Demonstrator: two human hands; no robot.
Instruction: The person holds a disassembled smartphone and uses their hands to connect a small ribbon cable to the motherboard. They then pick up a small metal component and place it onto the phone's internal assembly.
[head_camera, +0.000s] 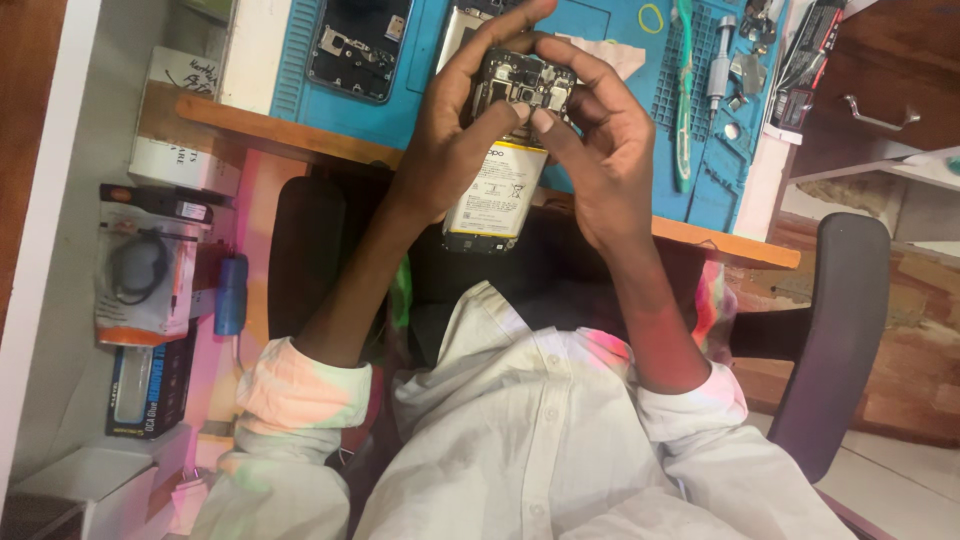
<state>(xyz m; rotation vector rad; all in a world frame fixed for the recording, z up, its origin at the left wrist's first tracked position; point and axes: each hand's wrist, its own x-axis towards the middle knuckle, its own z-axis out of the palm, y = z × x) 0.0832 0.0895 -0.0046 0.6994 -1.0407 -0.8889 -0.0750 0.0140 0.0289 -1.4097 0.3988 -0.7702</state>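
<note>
White-labelled battery still seated in the opened phone (505, 150), back cover already off, circuit boards bared. Held above the worktop (300, 135) edge: left hand (455, 130) wrapped around its side, right hand (600, 150) pinching at the upper board. Reassembly not begun, seemingly.

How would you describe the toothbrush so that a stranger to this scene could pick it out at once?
Start at the blue mat on the wooden desk, then look past the right hand. The toothbrush lies lengthwise there, beside a silver screwdriver. It alone is green and long; its neighbours are short metal parts.
</note>
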